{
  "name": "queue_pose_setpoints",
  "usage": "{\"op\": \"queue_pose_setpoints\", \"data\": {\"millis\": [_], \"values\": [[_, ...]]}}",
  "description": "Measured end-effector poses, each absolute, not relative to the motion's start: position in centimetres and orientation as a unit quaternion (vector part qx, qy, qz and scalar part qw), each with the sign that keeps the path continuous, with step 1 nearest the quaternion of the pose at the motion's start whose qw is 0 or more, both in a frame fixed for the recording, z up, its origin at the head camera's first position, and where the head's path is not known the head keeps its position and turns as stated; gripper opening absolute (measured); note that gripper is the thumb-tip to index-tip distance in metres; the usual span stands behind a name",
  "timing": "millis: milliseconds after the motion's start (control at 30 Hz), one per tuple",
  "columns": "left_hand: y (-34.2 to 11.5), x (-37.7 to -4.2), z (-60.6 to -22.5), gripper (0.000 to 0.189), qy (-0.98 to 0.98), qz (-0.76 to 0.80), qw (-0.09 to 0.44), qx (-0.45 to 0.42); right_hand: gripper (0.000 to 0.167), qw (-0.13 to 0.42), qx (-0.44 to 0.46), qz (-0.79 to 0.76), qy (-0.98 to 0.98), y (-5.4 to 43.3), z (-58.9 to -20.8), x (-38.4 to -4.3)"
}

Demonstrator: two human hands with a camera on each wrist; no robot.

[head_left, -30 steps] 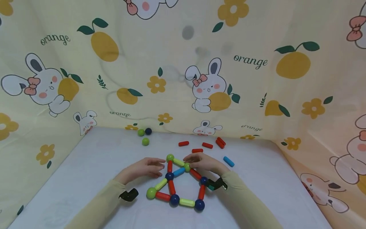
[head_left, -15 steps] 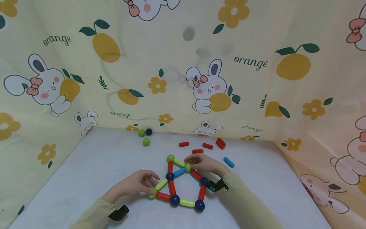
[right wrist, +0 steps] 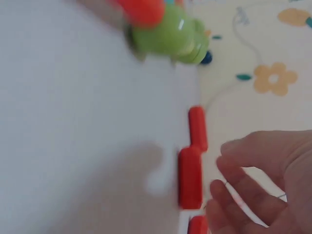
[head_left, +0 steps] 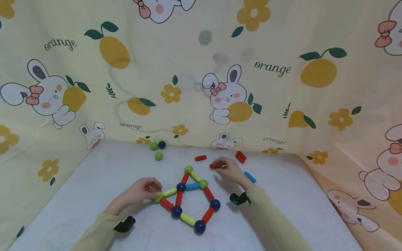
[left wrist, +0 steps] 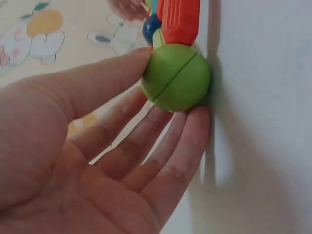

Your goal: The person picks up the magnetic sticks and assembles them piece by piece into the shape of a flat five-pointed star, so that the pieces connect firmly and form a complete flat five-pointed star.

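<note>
A flat frame of magnetic rods and balls lies on the white table, made of red rods (head_left: 179, 198), lime rods (head_left: 188, 219), a blue rod (head_left: 192, 186), navy balls (head_left: 199, 226) and green balls (head_left: 203, 183). My left hand (head_left: 138, 191) pinches the frame's leftmost green ball (left wrist: 176, 78) between thumb and fingers. Behind the frame, my right hand (head_left: 228, 170) hovers by a loose red rod (head_left: 214, 166). In the right wrist view its loosely bent fingers stay apart from the red rods (right wrist: 190, 178), holding nothing.
Farther back lie another red rod (head_left: 200, 158) and a pair of red rods (head_left: 240, 157). A loose blue rod (head_left: 250, 177) is partly behind the right wrist. Loose green balls (head_left: 158, 156) and a navy ball (head_left: 161, 144) sit at the back left, before a printed curtain (head_left: 188, 104).
My left hand has come down onto the leftmost green ball, and the frame has turned and shifted left. My right hand has left the frame's green ball and moved back towards the loose red rods.
</note>
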State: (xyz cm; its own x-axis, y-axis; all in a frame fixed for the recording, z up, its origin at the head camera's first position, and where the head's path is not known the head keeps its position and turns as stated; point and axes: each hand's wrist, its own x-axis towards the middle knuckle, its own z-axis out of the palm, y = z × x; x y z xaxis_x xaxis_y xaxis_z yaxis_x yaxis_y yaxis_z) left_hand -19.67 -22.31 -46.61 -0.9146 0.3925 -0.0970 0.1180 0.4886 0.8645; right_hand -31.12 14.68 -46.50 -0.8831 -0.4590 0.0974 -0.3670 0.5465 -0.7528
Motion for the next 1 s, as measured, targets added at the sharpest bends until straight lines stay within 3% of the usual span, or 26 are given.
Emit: {"op": "queue_pose_setpoints", "data": {"millis": [133, 600, 1000], "values": [[-23.3, -20.4, -46.9, 0.027, 0.858, 0.48, 0.129, 0.128, 0.03, 0.034, -0.206, -0.409, 0.888, 14.8, -47.2, -32.3], [-24.1, -21.4, -47.2, 0.029, 0.852, 0.499, 0.14, 0.078, 0.033, 0.05, -0.172, -0.371, 0.911, 14.7, -48.3, -33.5], [-23.9, -21.3, -47.3, 0.026, 0.858, 0.493, 0.13, 0.06, 0.03, 0.08, -0.199, -0.383, 0.898, 15.4, -48.1, -30.9]]}}
